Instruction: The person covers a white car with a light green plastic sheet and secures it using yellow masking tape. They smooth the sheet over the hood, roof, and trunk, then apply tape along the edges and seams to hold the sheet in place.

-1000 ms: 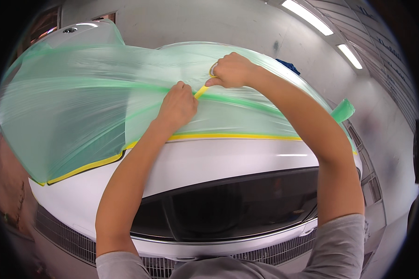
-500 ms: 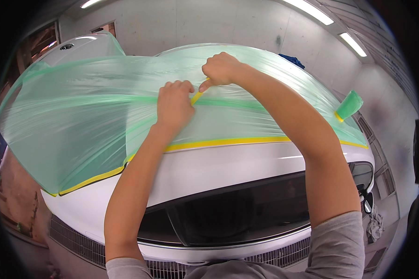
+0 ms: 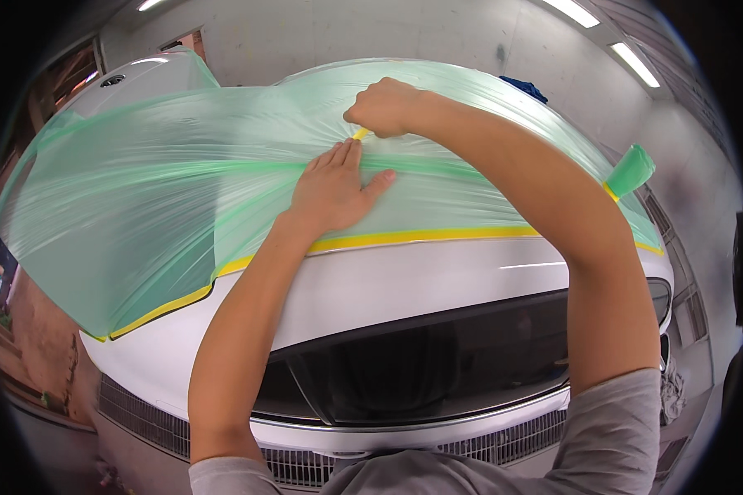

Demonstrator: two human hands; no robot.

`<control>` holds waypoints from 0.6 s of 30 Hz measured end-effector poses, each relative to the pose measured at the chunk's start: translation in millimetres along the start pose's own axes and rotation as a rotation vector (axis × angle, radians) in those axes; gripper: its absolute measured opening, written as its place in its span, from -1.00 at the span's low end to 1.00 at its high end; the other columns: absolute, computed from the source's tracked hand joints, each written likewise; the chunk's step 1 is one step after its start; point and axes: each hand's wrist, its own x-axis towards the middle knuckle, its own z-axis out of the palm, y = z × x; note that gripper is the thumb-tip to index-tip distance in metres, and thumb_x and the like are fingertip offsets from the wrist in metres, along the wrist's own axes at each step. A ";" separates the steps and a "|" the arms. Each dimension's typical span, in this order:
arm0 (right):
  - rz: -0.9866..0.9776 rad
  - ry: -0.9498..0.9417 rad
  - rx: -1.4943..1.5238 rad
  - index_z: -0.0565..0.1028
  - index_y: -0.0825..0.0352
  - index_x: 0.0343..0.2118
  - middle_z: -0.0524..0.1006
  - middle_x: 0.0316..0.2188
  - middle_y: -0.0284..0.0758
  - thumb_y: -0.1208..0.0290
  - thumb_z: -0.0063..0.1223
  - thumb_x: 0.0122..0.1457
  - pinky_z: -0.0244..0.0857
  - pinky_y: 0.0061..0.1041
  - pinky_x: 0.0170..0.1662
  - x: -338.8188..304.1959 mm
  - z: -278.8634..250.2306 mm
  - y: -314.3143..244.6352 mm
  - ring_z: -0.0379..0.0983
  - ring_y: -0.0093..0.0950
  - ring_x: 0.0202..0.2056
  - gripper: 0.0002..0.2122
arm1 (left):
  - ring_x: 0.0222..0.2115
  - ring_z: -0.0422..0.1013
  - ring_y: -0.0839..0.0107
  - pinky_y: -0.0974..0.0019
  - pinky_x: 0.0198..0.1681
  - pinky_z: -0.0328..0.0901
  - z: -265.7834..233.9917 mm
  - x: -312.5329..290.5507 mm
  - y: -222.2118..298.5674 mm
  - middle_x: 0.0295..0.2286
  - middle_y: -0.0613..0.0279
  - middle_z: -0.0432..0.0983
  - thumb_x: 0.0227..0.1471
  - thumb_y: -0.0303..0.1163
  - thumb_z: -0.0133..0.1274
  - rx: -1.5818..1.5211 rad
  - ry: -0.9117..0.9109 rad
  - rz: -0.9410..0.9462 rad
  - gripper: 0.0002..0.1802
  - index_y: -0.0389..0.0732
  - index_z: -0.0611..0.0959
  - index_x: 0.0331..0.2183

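Observation:
Thin green masking film (image 3: 140,136) is spread in creases over the roof of a white car (image 3: 421,268). My left hand (image 3: 332,190) lies flat on the film, fingers stretched out and thumb apart, its fingertips against a short strip of yellow tape (image 3: 361,133). Just beyond it, my right hand (image 3: 385,107) is closed around the strip's far end. Creases in the film run together around this spot. A longer band of yellow tape (image 3: 437,236) runs along the film's near edge on the roof.
A green roll of film (image 3: 631,171) with yellow tape sticks up at the right end of the roof. Dark side windows (image 3: 421,367) face me below the roof edge. Dark blue cloth (image 3: 523,88) shows behind the car. Floor grating (image 3: 144,419) runs along the near side.
My left hand has opened from curled fingers on the tape to a flat palm, moving right and farther away. Less of the strip shows between my hands. My right hand stays closed on it.

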 end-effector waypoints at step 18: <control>0.168 -0.037 0.117 0.63 0.32 -0.22 0.67 -0.26 -0.22 0.36 0.01 0.24 0.51 -0.18 -0.17 -20.5 -1.8 -15.8 0.63 -0.20 -0.20 -0.79 | 0.39 0.03 0.16 0.13 0.44 -0.11 -0.5 -0.3 7.2 0.34 -0.09 0.13 0.25 0.39 -0.33 0.039 0.016 -0.037 0.06 -0.42 0.20 0.33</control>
